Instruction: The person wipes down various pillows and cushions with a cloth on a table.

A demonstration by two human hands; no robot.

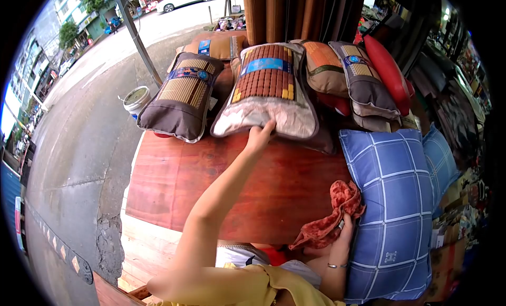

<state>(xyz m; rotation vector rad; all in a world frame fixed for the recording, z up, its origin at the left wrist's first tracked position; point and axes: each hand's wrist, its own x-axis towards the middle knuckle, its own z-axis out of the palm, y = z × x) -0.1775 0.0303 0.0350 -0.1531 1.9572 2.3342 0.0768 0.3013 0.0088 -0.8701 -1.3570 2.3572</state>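
Note:
My left hand (260,136) reaches forward and grips the near edge of a pillow (258,87) topped with brown tiles, a pale pink border and a blue label band. Its fingers are closed on the pale fabric, with the thumb on top. Low at the right, my right hand (343,229) clutches a crumpled rust-red cloth (329,216), which covers most of its fingers. Just right of that hand lies a large blue pillow (390,211) with white check lines. To the left of the tiled pillow is a grey pillow (179,95) with a slatted bamboo panel.
Beneath the pillows is a reddish wooden table (190,184). More pillows lie at the back right, among them an orange one (322,68), a grey one (363,79) and a red one (387,74). A white bucket (137,101) stands beside a metal post (138,37) on the left.

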